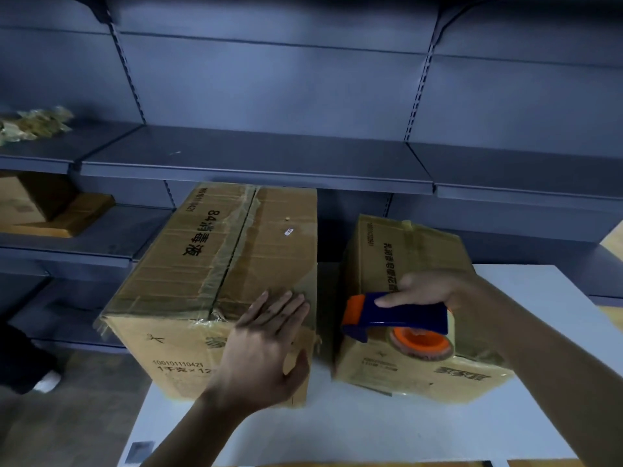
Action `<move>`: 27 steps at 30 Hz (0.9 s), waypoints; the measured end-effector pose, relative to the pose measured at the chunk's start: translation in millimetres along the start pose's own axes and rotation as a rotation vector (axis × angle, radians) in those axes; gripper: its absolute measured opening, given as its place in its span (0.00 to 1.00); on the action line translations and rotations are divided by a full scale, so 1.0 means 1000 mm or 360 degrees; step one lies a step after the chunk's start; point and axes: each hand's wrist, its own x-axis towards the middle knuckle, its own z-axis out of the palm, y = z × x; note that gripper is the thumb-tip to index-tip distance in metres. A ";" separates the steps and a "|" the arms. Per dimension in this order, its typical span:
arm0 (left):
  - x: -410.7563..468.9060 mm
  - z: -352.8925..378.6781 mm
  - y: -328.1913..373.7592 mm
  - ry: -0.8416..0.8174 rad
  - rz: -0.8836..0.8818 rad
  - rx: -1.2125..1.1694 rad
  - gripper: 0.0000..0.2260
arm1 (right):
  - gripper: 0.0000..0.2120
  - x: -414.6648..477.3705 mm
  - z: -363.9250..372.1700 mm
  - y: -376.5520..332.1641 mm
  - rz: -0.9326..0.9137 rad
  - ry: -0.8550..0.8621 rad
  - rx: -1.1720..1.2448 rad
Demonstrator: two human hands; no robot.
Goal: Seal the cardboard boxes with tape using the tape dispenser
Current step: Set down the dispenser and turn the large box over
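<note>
On the tabletop (371, 429), the right hand (435, 288) gripped the tape dispenser (397, 315) over the small box (421, 251). The big box (175, 274) sat to its left, its seam (232, 251) running away from the person. The left hand (266, 348) pressed straight fingers on the big box's near corner.

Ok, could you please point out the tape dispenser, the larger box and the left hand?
tape dispenser (404, 316): head view, on its blue body.
larger box (182, 264): head view, on its top left flap.
left hand (266, 348): head view, on its back.
</note>
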 end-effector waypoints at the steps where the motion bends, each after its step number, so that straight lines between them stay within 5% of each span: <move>1: 0.000 0.000 -0.001 -0.0005 -0.0022 0.0015 0.26 | 0.27 -0.002 -0.004 0.000 0.0003 -0.0011 -0.0013; 11: 0.012 0.000 0.023 -0.0045 -0.0295 0.0089 0.29 | 0.31 -0.013 0.014 0.046 0.0032 -0.0155 0.0710; 14: 0.014 0.000 0.025 -0.0058 -0.0295 0.0124 0.28 | 0.33 0.011 0.031 0.050 0.0050 0.0095 0.1213; 17: 0.016 0.002 0.025 -0.0022 -0.0268 0.0132 0.27 | 0.22 0.022 0.038 0.048 -0.0063 0.0531 0.1411; 20: 0.016 0.003 0.023 0.0026 -0.0245 0.0115 0.27 | 0.16 -0.009 0.023 0.036 -0.0291 0.0313 0.1660; 27: 0.010 -0.003 0.004 0.0098 -0.0066 0.0005 0.25 | 0.22 -0.011 0.009 -0.056 -0.0605 0.0453 0.1072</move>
